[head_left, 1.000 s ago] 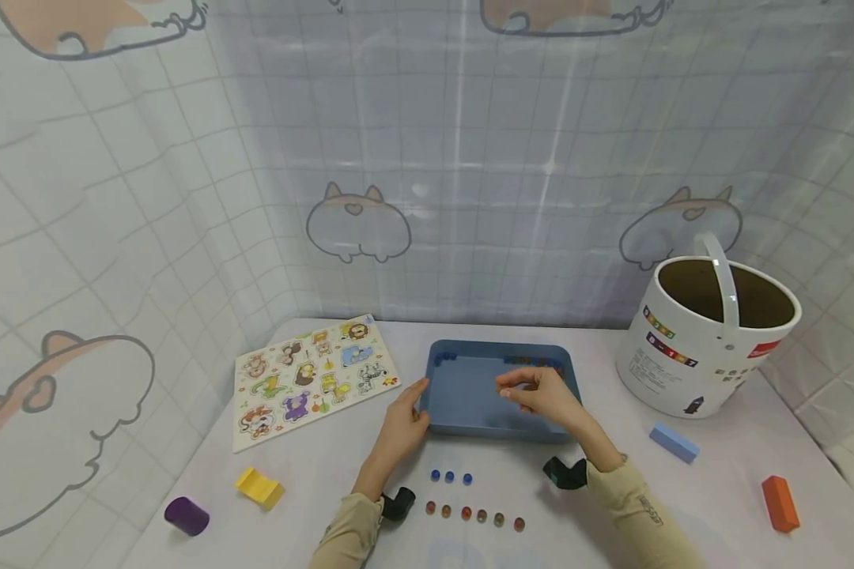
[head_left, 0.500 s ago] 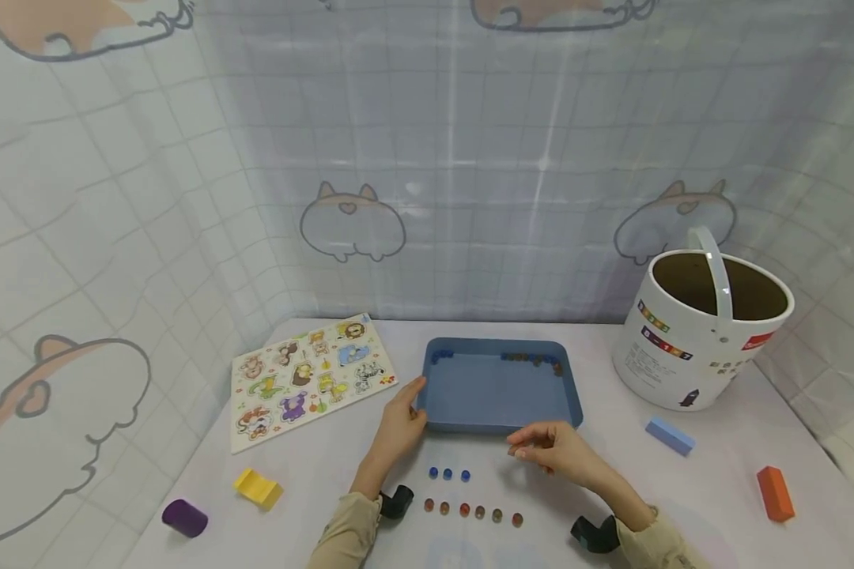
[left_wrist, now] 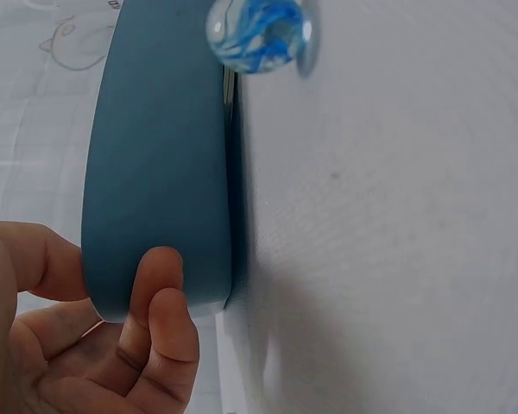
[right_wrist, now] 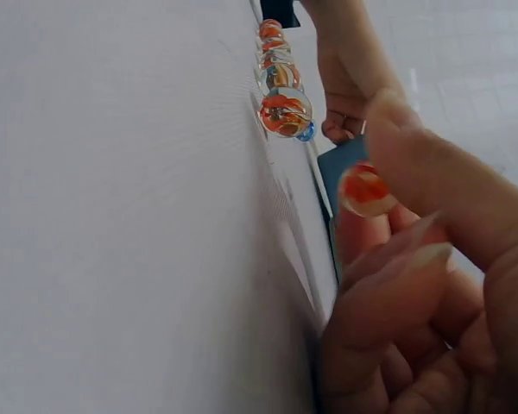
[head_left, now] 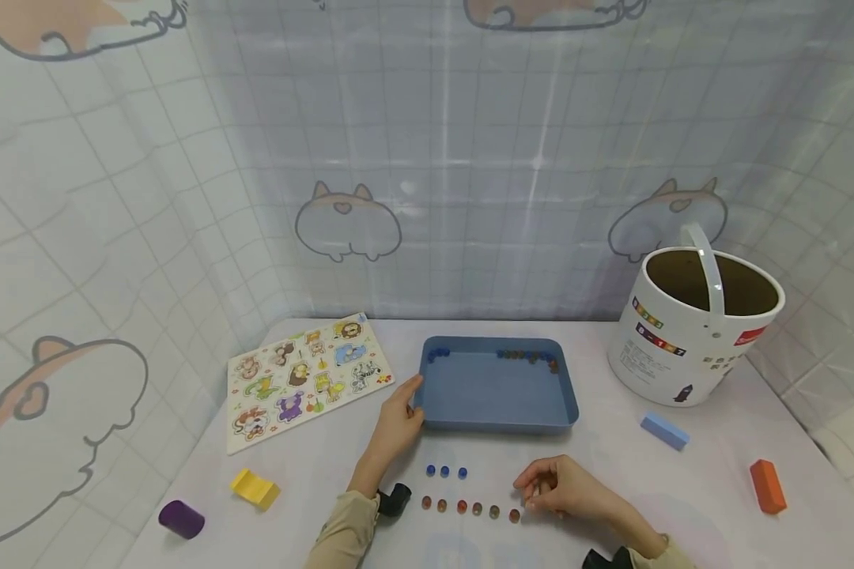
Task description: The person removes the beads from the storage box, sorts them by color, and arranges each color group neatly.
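I see my right hand point(head_left: 558, 488) low and centre-right in the head view, its fingertips pinching an orange-swirled glass marble point(right_wrist: 364, 190) just at the right end of the row of orange marbles point(head_left: 469, 508) on the bench point(head_left: 683, 506). I judge the marble light, hard, smooth and slippery, likely to roll the moment it is let go, so a fingertip pinch across its widest part suits it. In the right wrist view the row shows as clear glass balls with orange ribbons inside, lined up and near touching. Just above them in the head view sit three blue marbles point(head_left: 445, 472) in a short line; the left wrist view shows one as clear glass with blue streaks. My left hand point(head_left: 395, 423) sits left of centre, thumb over the rim and fingers curled under the near left corner of the blue tray point(head_left: 496, 391), gripping it. The tray looks like stiff matt plastic with rounded corners and a shallow wall; along its far edge lie more marbles, too small to tell exactly how many. Left of it lies a flat animal puzzle board point(head_left: 304, 376). At the lower left are a yellow block point(head_left: 254, 487) and a purple cylinder point(head_left: 181, 519); at the right a pale blue block point(head_left: 664, 431), an orange block point(head_left: 766, 486), and farther back a white bucket point(head_left: 690, 332) with an upright handle
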A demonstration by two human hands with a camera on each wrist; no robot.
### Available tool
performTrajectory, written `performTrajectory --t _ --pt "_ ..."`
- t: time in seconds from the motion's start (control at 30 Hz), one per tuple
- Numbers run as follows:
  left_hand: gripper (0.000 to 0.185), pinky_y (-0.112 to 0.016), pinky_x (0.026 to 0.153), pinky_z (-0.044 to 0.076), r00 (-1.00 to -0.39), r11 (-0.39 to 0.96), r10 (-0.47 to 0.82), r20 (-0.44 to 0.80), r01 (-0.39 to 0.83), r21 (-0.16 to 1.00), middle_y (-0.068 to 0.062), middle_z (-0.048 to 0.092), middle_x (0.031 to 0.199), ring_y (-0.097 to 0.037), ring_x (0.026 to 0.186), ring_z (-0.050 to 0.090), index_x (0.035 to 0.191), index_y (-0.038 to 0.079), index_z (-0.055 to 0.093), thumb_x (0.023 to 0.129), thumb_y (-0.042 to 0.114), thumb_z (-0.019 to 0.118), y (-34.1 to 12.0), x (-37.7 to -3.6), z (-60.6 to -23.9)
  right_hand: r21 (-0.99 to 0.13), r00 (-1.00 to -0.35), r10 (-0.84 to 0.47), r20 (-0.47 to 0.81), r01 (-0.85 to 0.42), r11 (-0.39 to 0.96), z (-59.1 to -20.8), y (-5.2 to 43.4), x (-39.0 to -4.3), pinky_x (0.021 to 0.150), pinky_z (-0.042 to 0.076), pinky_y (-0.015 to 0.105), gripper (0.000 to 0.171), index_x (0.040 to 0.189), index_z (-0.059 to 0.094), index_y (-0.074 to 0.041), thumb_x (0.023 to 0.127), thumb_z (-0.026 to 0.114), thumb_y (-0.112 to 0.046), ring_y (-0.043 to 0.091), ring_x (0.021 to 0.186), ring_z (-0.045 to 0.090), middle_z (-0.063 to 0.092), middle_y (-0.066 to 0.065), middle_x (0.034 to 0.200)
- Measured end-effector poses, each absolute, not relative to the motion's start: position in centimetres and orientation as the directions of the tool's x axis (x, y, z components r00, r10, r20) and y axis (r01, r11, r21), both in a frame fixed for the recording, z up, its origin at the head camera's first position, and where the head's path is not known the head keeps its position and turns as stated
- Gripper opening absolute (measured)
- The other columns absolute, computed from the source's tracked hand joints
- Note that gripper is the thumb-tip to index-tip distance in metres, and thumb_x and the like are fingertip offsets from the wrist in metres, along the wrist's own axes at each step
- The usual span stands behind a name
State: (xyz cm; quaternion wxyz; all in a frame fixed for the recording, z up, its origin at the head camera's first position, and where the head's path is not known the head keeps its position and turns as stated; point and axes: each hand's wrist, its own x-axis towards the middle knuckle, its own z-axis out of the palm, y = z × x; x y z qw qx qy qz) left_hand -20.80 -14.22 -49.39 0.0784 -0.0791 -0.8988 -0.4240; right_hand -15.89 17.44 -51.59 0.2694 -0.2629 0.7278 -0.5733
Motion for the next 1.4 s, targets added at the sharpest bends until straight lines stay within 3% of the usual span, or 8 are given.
performTrajectory --t 0.2,0.37,0.5,0.73,0.97,1.13,1.33,1.4 --pt "0.06 -0.018 0.052 0.041 -0.975 0.63 0.075 0.211 0.21 0.747 -0.018 0.047 0.147 -0.002 0.055 0.041 0.141 -0.001 0.047 0.081 -0.003 0.054 -14.2 -20.9 -49.6 -0.96 -0.689 -0.718 -0.101 -0.121 0.251 -51.5 17.4 -15.3 0.053 0.038 0.013 0.026 0.098 0.069 -0.002 0.075 0.079 -0.011 -0.003 0.059 0.046 0.063 -0.003 0.079" --pt "0.06 -0.018 0.053 0.041 -0.976 0.631 0.074 0.207 0.206 0.748 -0.018 0.047 0.147 -0.003 0.055 0.041 0.141 -0.001 0.047 0.081 -0.003 0.054 -14.2 -20.9 -49.5 -0.947 -0.684 -0.724 -0.091 -0.165 0.274 -51.2 17.4 -15.0 0.051 0.037 0.014 0.026 0.094 0.069 -0.006 0.072 0.081 -0.012 -0.003 0.057 0.044 0.064 0.007 0.077" --pt "0.059 -0.018 0.054 0.04 -0.975 0.632 0.07 0.212 0.208 0.747 -0.018 0.047 0.147 -0.004 0.056 0.04 0.14 -0.001 0.047 0.081 -0.003 0.054 -14.3 -20.9 -49.3 -0.935 -0.681 -0.728 -0.08 -0.201 0.291 -51.1 17.3 -15.1 0.051 0.037 0.014 0.026 0.093 0.069 -0.009 0.071 0.082 -0.014 -0.003 0.057 0.044 0.064 0.003 0.077" --pt "0.06 -0.018 0.053 0.04 -0.972 0.631 0.076 0.22 0.218 0.745 -0.019 0.047 0.147 -0.003 0.055 0.039 0.141 -0.001 0.047 0.081 -0.002 0.054 -14.2 -21.0 -49.4 -0.963 -0.716 -0.696 -0.056 -0.145 0.226 -49.9 18.3 -16.2 0.053 0.041 0.018 0.026 0.105 0.065 0.003 0.085 0.071 -0.012 -0.001 0.061 0.046 0.064 -0.001 0.087" --pt "0.059 -0.018 0.052 0.041 -0.972 0.629 0.081 0.221 0.222 0.745 -0.02 0.046 0.147 -0.003 0.054 0.041 0.141 -0.002 0.046 0.082 -0.002 0.054 -14.2 -20.8 -49.5 -0.967 -0.769 -0.639 0.026 -0.181 0.179 -47.0 19.3 -18.3 0.05 0.04 0.031 0.035 0.115 0.056 0.016 0.096 0.056 -0.013 0.008 0.061 0.046 0.068 -0.004 0.096" --pt "0.06 -0.018 0.051 0.041 -0.969 0.624 0.082 0.234 0.233 0.746 -0.02 0.047 0.146 -0.002 0.053 0.042 0.14 -0.003 0.047 0.081 -0.004 0.053 -14.2 -20.8 -49.5 -0.941 -0.798 -0.6 0.052 -0.24 0.238 -44.8 18.5 -20.9 0.056 0.045 0.035 0.039 0.12 0.057 0.013 0.097 0.056 -0.018 0.011 0.06 0.049 0.069 -0.004 0.1" --pt "0.059 -0.018 0.049 0.041 -0.966 0.617 0.081 0.245 0.242 0.749 -0.021 0.048 0.145 -0.001 0.051 0.041 0.14 -0.004 0.047 0.081 -0.004 0.053 -14.2 -20.7 -49.4 -0.927 -0.82 -0.569 0.06 -0.257 0.274 -43.3 16.0 -25.0 0.067 0.053 0.039 0.036 0.12 0.063 0.001 0.097 0.056 -0.025 0.014 0.073 0.059 0.068 0.019 0.108" --pt "0.059 -0.018 0.049 0.04 -0.964 0.617 0.086 0.252 0.25 0.747 -0.022 0.048 0.144 -0.001 0.051 0.04 0.139 -0.005 0.047 0.08 -0.004 0.053 -14.2 -20.7 -49.5 -0.926 -0.824 -0.566 0.042 -0.245 0.287 -43.0 14.9 -26.3 0.075 0.054 0.044 0.037 0.121 0.064 -0.003 0.096 0.057 -0.03 0.019 0.082 0.062 0.067 0.02 0.116"
